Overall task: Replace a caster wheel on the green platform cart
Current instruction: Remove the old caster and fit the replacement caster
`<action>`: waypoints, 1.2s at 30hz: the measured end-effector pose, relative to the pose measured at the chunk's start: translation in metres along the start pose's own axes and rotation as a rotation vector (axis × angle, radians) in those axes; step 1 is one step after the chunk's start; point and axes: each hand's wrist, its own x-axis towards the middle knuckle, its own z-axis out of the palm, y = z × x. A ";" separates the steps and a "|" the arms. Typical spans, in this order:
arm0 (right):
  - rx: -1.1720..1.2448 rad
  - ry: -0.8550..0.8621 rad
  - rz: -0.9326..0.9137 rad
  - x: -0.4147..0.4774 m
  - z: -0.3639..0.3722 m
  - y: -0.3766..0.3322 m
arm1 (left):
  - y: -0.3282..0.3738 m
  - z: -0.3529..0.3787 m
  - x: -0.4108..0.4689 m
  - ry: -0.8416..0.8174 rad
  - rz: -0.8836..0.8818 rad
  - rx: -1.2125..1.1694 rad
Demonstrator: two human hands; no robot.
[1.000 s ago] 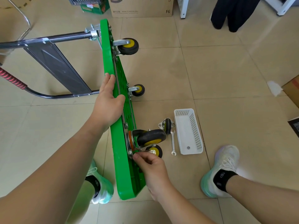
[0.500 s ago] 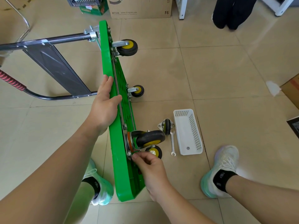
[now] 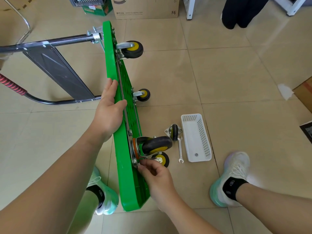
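Note:
The green platform cart (image 3: pixel 129 179) stands on its long edge on the tiled floor, wheels pointing right. My left hand (image 3: pixel 108 114) grips its upper edge near the middle. A caster wheel (image 3: pixel 156 146), black with a yellow hub, sits on its metal plate near the cart's near end. My right hand (image 3: pixel 154 173) pinches a small fastener at the lower corner of that plate; the fastener itself is hidden by my fingertips. A loose caster wheel (image 3: pixel 173 132) and a small wrench (image 3: pixel 180 152) lie on the floor to the right.
A white perforated basket (image 3: pixel 196 137) with one small part in it lies beside the wrench. The cart's folded handle (image 3: pixel 50 68) stretches left. My two feet in light shoes flank the cart. Cardboard boxes (image 3: pixel 145 7) stand at the back, another at the right edge.
The camera has shifted slightly. My right hand's fingers have moved a little at the plate's lower corner. My left hand stays on the cart's edge.

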 end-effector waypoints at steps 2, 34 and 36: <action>0.003 0.011 -0.022 0.000 0.001 -0.001 | 0.000 0.000 0.000 0.000 0.003 0.003; -0.044 0.011 -0.053 0.006 0.000 0.001 | 0.001 -0.002 -0.001 -0.003 -0.003 0.028; -0.058 0.023 -0.063 0.007 0.000 -0.001 | 0.001 -0.002 -0.001 -0.002 -0.003 0.026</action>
